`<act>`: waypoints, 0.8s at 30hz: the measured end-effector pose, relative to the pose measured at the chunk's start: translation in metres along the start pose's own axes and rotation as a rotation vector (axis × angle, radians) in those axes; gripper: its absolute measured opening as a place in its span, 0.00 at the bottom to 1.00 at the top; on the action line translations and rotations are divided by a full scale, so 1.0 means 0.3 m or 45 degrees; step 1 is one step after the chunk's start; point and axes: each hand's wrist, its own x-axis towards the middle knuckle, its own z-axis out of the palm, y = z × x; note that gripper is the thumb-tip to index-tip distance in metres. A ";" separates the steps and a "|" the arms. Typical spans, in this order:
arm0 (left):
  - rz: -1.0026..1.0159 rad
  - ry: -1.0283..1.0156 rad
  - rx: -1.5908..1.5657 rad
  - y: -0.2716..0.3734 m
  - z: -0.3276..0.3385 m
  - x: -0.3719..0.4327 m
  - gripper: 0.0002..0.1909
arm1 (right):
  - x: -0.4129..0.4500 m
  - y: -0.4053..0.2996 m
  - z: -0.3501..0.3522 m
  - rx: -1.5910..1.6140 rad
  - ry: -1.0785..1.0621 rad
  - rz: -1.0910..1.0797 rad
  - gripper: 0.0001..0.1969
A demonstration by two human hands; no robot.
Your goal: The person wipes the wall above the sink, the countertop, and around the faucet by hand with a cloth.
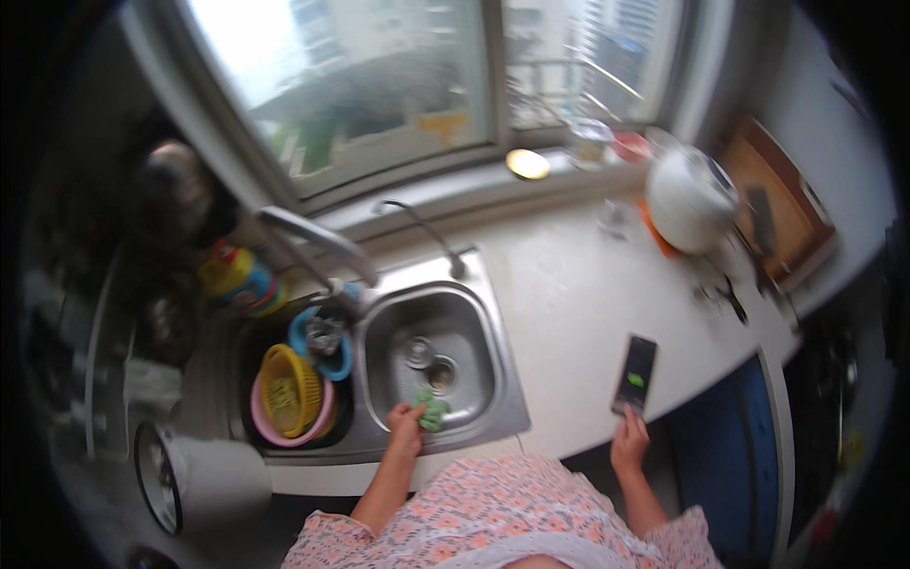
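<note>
My left hand (407,429) pinches a crumpled green cloth (431,410) over the front edge of the stainless steel sink basin (466,355). Close by in that basin, a small clear glass or cup (419,353) rests beside the drain (441,374). On the right, my right hand (630,442) has a fingertip on the lower end of a dark smartphone (635,373). The phone is at the front of the white countertop (561,334), with a green mark lit on its screen. Whether my fingers grip it or only touch it is unclear.
The left basin holds a yellow basket (313,377), a pink basin (259,409) and a blue container (341,368). A faucet (327,238) stands behind. A white bin (220,480) is at lower left. A white rice cooker (686,203) and keys (711,293) are at right.
</note>
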 end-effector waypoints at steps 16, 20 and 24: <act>0.134 0.005 0.016 -0.026 0.014 0.019 0.07 | 0.010 0.030 0.016 -0.067 0.051 -0.013 0.13; 0.081 -0.044 -0.019 -0.028 0.029 0.013 0.06 | 0.001 0.026 -0.018 -0.080 0.072 -0.014 0.12; 0.067 -0.045 -0.060 -0.019 0.016 0.019 0.06 | -0.002 0.033 -0.003 -0.074 0.043 0.022 0.13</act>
